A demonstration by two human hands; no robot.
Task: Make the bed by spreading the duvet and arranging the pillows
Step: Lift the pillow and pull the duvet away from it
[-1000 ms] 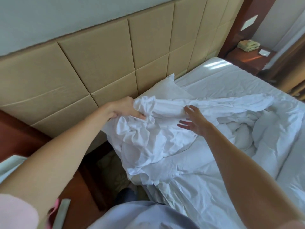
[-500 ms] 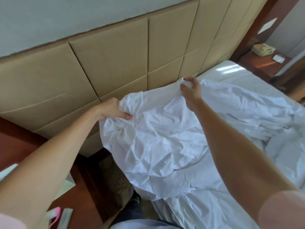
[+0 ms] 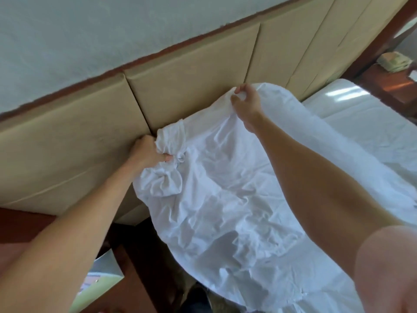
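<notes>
Duvet (image 3: 225, 188): plain white, creased, no pattern. Bed (image 3: 370, 123) sheet: plain white. Headboard (image 3: 185, 80): tan padded panels split by dark seams, topped with a reddish-brown trim. Wall (image 3: 112, 30): pale grey-white. Bedside counter (image 3: 388, 84): reddish-brown wood, carrying a pale yellow-green folded item. Sleeve (image 3: 388, 267): light pink.

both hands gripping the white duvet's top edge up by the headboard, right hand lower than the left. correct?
Not quite: the head view shows the right hand higher, the left hand lower. Both do grip the white duvet's top edge up by the headboard.
</notes>
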